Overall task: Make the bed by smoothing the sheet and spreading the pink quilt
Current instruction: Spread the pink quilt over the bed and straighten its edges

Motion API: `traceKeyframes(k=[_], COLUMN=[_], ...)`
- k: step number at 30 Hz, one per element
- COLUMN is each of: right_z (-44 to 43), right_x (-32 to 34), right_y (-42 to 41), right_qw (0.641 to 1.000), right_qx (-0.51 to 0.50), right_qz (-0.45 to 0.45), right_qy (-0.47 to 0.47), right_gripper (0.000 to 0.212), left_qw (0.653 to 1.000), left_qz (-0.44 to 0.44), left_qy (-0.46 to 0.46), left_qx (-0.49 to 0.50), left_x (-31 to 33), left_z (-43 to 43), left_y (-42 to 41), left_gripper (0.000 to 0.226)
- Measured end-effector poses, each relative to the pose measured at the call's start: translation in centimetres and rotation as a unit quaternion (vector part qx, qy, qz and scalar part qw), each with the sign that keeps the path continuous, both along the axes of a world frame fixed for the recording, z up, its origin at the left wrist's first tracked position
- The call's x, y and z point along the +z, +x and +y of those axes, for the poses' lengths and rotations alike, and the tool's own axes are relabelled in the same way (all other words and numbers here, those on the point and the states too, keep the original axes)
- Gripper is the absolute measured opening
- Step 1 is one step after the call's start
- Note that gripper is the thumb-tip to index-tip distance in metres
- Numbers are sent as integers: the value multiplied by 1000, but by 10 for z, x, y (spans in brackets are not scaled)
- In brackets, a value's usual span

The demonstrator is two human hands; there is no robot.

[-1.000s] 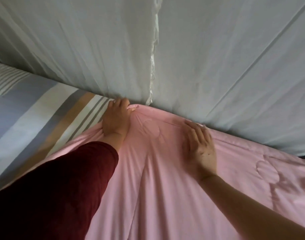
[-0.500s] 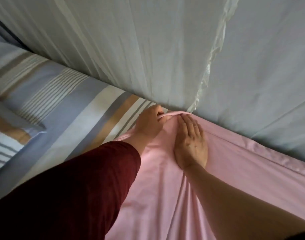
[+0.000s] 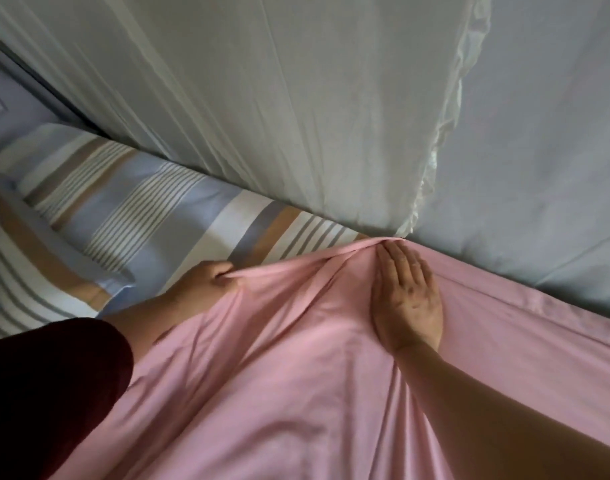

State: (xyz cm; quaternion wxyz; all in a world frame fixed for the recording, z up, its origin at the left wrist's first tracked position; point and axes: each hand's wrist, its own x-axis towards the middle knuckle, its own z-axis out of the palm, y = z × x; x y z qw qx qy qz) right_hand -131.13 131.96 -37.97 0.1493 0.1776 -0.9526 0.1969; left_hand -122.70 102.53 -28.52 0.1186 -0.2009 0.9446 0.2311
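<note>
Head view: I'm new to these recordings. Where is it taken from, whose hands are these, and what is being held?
There is no machine here: a person wears a camera on the head, looking down at their own two hands. The picture shows a bed. A pink quilt covers the near part; a striped sheet and a matching pillow lie to the left, and pale curtain fabric hangs along the far side. The left hand, its arm in a dark red sleeve, grips a fold of the quilt's edge. The right hand lies flat on the quilt near its bunched corner, fingers straight, holding nothing.
</note>
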Motion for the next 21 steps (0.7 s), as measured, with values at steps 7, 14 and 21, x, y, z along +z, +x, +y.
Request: traceKeyframes(k=[7,14,21], right_z=[3,1,-7], right_x=[-2,-2,13], right_y=[-1,-2,3], right_qw=[1000,999,997], right_qx=[14,5,-9], right_qz=[6,36,31], right_qy=[15,37,69], right_gripper=[47,41,41], left_qw=[977,956,942], left_qz=[142,230,274], left_qy=[-154,-177,-191], left_qx=[37,42,15], left_x=[2,-79,-87], left_z=[-13,-24,-30], left_y=[-147,-133,-131], left_gripper=[18,32,42])
